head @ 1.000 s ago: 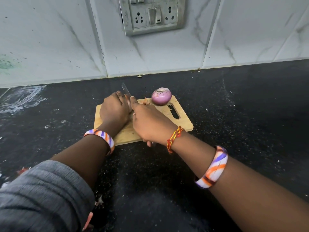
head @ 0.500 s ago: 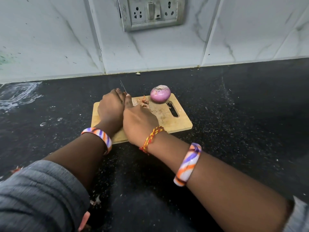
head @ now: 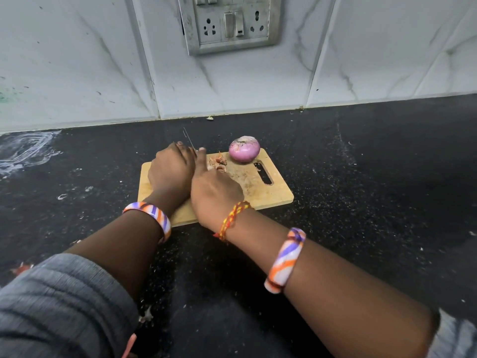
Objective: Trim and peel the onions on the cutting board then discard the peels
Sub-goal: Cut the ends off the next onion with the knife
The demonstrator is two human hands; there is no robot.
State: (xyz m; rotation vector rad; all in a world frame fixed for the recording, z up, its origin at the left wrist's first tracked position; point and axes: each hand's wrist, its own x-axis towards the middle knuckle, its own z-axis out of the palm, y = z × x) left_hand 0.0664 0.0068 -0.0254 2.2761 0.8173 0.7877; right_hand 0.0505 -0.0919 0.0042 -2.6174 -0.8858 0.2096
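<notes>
A wooden cutting board (head: 271, 195) lies on the black counter. At its back right corner sits a peeled purple onion (head: 244, 148), with a small pile of reddish peels (head: 218, 162) just left of it. My left hand (head: 171, 174) is curled down over something on the board's left half; it looks like a second onion, almost fully hidden. Pressed against its right side, my right hand (head: 214, 192) grips a knife. The thin blade (head: 188, 139) pokes out beyond the fingers, between the two hands.
The black speckled counter (head: 374, 189) carries crumbs and peel scraps, with a whitish smear (head: 23, 151) at the far left. A marble-tiled wall with a socket plate (head: 232, 24) stands right behind the board. A grey sleeve (head: 59, 306) covers my left upper arm.
My right hand has slid forward and left along the board, tight against the left hand. The blade has turned from broadside to edge-on. The peeled onion has not moved.
</notes>
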